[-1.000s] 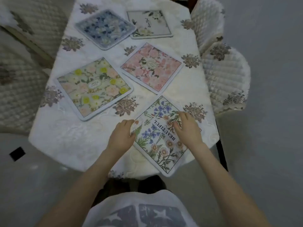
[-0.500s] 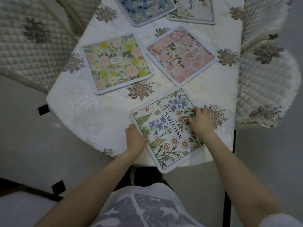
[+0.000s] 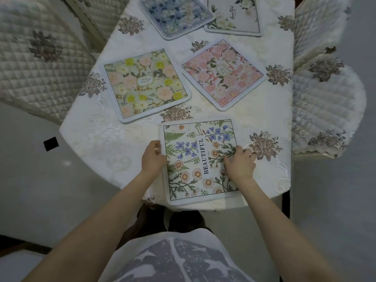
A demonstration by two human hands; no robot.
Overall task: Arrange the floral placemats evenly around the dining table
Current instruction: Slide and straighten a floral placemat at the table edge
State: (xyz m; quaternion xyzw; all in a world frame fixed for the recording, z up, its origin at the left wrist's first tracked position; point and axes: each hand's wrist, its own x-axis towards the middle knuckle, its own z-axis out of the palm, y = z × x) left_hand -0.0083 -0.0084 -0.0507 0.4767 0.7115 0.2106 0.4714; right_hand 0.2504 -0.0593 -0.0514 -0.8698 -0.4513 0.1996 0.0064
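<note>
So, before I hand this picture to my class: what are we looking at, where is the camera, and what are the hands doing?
There is no machine here. A person wears a camera on the head, so the single view looks down over their own arms at a table covered by a white embroidered tablecloth.

Five floral placemats lie on it. Nearest is the BEAUTIFUL placemat, with blue flowers and daisies. Beyond it lie the yellow and pink placemat and the pink placemat; farthest are the blue placemat and the pale placemat, both partly cut off.

The left hand grips the near mat's left edge. The right hand presses flat on its right side. Quilted chair covers flank the table.
</note>
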